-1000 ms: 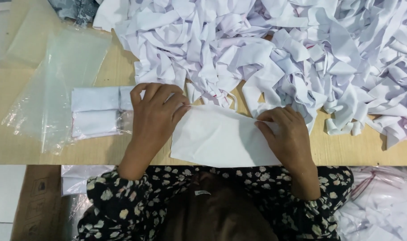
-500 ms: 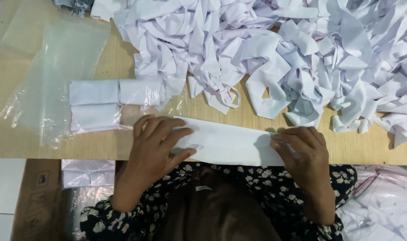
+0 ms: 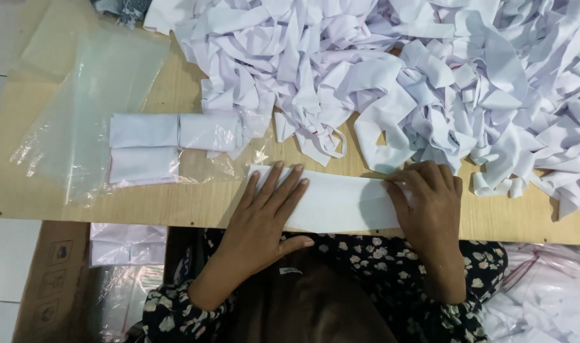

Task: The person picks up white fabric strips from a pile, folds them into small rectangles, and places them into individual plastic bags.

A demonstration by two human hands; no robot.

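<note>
A person at a wooden table (image 3: 175, 209) presses a folded strip of white cloth (image 3: 341, 200) flat near the table's front edge, directly before the body. The left hand (image 3: 268, 206) lies open, palm down and fingers spread, on the strip's left end; the right hand (image 3: 426, 197) rests on the right end, fingers curled at the strip's upper corner, though whether they pinch the cloth or only press it cannot be told. The work looks to be at the smoothing stage of a fold: the strip already lies as a long, even band with clean edges, and any further fold would call for one end being lifted while the other stays pinned, keeping the edges square. The cloth appears thin, matte and soft, holding a crease readily. Beyond the hands, a large heap (image 3: 398, 76) of the same white pieces sprawls loose, twisted and crumpled across the far side of the table. To the left, three folded pieces (image 3: 166, 146) lie close together in neat rectangles on a sheet of clear, glossy, wrinkled plastic (image 3: 93, 95). Below the table edge on the left, more folded white cloth (image 3: 125, 244) sits beside a brown cardboard box (image 3: 52, 279). The person wears dark, flower-printed sleeves (image 3: 175, 314).
</note>
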